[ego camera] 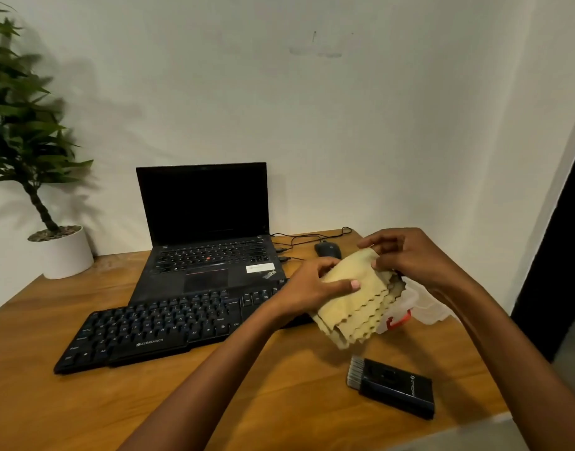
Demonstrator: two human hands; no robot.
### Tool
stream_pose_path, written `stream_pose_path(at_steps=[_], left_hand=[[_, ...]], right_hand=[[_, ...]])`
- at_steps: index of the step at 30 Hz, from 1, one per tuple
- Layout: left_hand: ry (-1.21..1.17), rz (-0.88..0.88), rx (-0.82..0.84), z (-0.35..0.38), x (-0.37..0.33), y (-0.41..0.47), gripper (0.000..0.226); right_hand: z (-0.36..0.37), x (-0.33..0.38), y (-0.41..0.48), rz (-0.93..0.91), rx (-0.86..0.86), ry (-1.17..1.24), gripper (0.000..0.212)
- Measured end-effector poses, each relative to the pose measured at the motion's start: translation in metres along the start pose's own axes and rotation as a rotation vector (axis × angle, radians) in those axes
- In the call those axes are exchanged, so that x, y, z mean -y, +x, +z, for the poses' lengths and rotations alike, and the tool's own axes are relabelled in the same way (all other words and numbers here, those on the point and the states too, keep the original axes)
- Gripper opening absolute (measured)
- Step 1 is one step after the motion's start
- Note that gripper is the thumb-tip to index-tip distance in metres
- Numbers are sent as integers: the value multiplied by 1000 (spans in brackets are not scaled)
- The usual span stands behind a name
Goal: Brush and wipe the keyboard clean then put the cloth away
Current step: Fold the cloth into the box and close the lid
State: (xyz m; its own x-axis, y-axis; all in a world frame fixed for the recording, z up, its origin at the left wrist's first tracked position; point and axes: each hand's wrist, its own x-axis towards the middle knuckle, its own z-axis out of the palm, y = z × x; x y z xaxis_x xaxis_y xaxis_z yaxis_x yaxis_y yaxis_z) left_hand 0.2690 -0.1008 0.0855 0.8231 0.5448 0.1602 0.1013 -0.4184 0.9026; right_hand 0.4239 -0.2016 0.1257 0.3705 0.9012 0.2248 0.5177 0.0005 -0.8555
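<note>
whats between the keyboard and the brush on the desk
Mostly bare desk in the head view; the left forearm crosses above it. The keyboard lies left, the brush right.

Two bare forearms come into the frame from the bottom edge, one from the lower middle and one from the lower right, and no sleeve, watch, bracelet or ring shows on either. The left hand (pixel 307 288) sits just right of the frame's centre and its thumbnail, pale pink and short, is the one nail seen plainly. The right hand (pixel 406 255) lies a little higher and further right, slim like the other, and the nails of its fingers (pixel 375 264) are too small and blurred to make out.
</note>
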Motion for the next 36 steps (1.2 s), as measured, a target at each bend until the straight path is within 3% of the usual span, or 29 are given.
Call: stream_pose_path(at_steps=[7, 12, 15, 20, 22, 26, 30, 33, 36], left_hand=[[-24, -60, 220, -12, -5, 54, 17], [-322, -319, 17, -15, 9, 108, 17], [-438, -414, -36, -10, 27, 127, 17], [-4, -340, -188, 13, 40, 139, 39], [162, -274, -141, 22, 43, 145, 47], [653, -131, -51, 42, 49, 150, 43], [1118, 4, 1, 54, 51, 147, 42], [1240, 43, -28, 54, 55, 145, 39], [1070, 58, -144, 44, 57, 132, 26]], right_hand=[[-16, -16, 26, 15, 117, -115, 16], [-17, -44, 54, 164, -266, 203, 9], [-8, -72, 62, 305, -389, 308, 15], [4, -105, 63, 307, -353, -162, 20], [9, -106, 63, 283, -297, -337, 19], [18, -106, 59, 256, -166, -693, 11], [25, -103, 53, 223, -103, -946, 23], [23, -93, 41, 179, -137, -986, 30], [18, -79, 14, 84, -140, -867, 24]])
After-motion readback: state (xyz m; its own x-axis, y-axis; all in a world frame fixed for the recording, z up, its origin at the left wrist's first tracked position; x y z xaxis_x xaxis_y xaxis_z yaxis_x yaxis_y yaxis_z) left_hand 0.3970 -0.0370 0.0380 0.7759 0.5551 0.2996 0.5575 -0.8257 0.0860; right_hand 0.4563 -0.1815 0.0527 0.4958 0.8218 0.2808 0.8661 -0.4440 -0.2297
